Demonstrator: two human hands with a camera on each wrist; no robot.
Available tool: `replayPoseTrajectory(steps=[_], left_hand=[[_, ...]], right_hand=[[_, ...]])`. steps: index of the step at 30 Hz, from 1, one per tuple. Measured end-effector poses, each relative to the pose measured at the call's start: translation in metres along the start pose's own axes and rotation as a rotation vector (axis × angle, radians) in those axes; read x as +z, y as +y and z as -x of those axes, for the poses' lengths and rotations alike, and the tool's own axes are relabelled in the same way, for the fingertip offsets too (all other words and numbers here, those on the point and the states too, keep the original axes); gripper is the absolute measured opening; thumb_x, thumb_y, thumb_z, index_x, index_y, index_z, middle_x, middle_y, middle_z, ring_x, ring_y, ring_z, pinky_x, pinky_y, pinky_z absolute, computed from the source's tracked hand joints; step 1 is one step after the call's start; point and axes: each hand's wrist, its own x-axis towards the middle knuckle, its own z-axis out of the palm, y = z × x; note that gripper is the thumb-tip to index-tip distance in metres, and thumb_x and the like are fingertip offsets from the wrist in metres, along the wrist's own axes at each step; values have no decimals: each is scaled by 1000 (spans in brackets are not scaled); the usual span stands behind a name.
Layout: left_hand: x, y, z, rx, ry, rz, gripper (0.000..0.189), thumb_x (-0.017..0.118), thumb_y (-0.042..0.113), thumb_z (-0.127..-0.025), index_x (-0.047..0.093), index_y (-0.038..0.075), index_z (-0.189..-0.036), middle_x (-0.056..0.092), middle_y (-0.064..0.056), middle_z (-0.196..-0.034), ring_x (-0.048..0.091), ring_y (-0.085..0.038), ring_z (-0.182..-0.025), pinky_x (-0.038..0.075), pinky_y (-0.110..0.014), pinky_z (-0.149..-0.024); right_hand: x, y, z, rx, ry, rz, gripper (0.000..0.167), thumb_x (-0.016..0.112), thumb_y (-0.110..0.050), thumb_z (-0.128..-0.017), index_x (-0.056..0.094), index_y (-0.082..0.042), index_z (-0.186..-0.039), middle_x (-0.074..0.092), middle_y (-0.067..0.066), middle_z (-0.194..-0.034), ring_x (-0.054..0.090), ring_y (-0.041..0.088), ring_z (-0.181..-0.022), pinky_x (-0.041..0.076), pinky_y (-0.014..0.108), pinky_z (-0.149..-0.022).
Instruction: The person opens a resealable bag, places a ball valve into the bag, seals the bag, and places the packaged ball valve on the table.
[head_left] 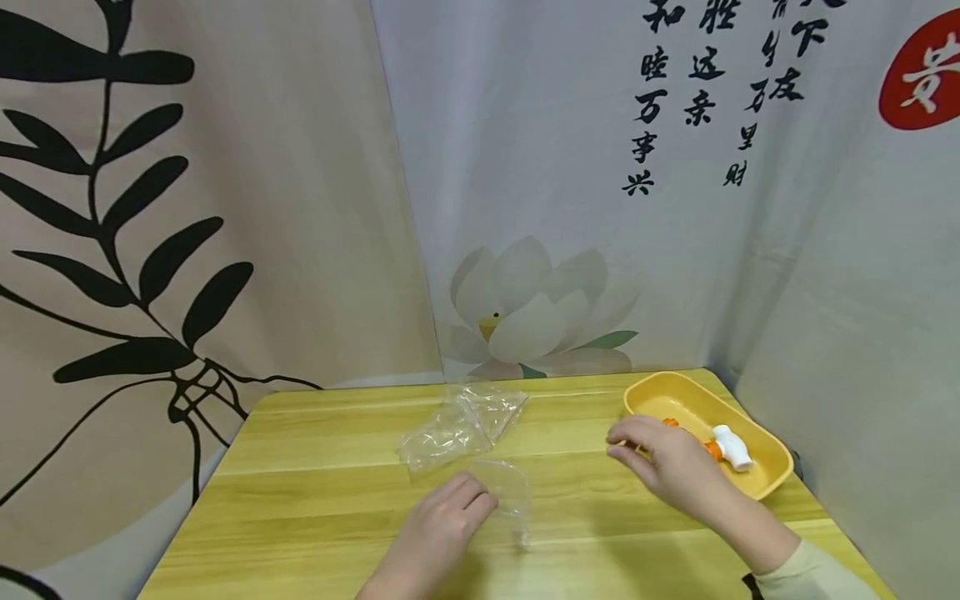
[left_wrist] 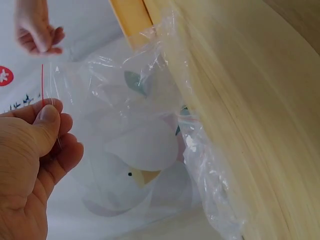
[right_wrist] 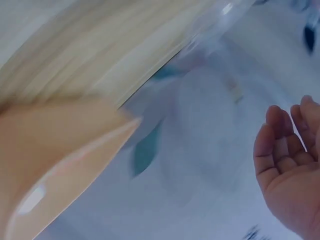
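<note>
My left hand (head_left: 442, 529) pinches the edge of a clear zip bag (left_wrist: 107, 92) between thumb and fingers. A red line runs along that edge in the left wrist view, and no contents show inside. My right hand (head_left: 675, 467) hovers near the left side of a yellow tray (head_left: 776, 471), fingers loosely bent and holding nothing. In the right wrist view its palm (right_wrist: 295, 185) is bare. Inside the tray lie a white piece (head_left: 732, 448) and small orange pieces (head_left: 712, 451), partly hidden behind the right hand.
More crumpled clear plastic bags (head_left: 461, 425) lie toward the back of the wooden table (head_left: 300, 500). A printed curtain (head_left: 540, 208) hangs right behind the table's far edge and along its right side.
</note>
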Motion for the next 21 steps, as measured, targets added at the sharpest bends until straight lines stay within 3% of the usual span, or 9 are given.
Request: replayPoseTrajectory(steps=[2,6,9,13,16,21], left_hand=[[-1,-1,1,0,4,-1,23,75,-2,-82,74,13,-100,67,7,-95,61,-7,-91,55,-14,-82],[-2,-3,2,4,11,-4,20,73,1,-83,73,12,-99,67,6,-96,61,-8,-92,55,-15,-83],[-4,-4,2,8,17,-8,19,72,1,-84,73,12,-99,66,6,-96,61,-8,-92,55,-16,-83],[-6,-3,1,10,21,-5,22,77,0,-81,72,12,-99,66,6,-96,61,-8,-92,55,-16,-82],[-7,-4,1,14,29,-2,24,78,0,-80,72,12,-100,65,6,-96,60,-8,-92,55,-16,-83],[-8,-5,3,12,36,-2,21,73,1,-83,72,12,-101,65,7,-96,60,-8,-92,55,-17,-82]], right_hand=[[-12,18,4,139,-21,36,23,87,-6,-86,75,-21,-99,73,-11,-93,60,-4,-76,53,16,-63],[-31,50,15,428,-120,63,6,78,-17,-99,77,-14,-104,72,-7,-83,56,-2,-66,49,22,-55],[-40,72,24,592,-212,71,22,69,-26,-107,74,-7,-116,76,4,-89,59,6,-65,48,26,-53],[-45,96,36,697,-291,96,36,61,-32,-111,69,-1,-127,77,20,-109,70,24,-80,55,35,-61],[-46,108,44,723,-306,108,37,62,-32,-110,68,1,-127,76,24,-115,73,35,-93,60,45,-69],[-43,118,51,750,-342,123,40,63,-35,-109,69,2,-125,77,22,-112,74,35,-94,61,46,-71]])
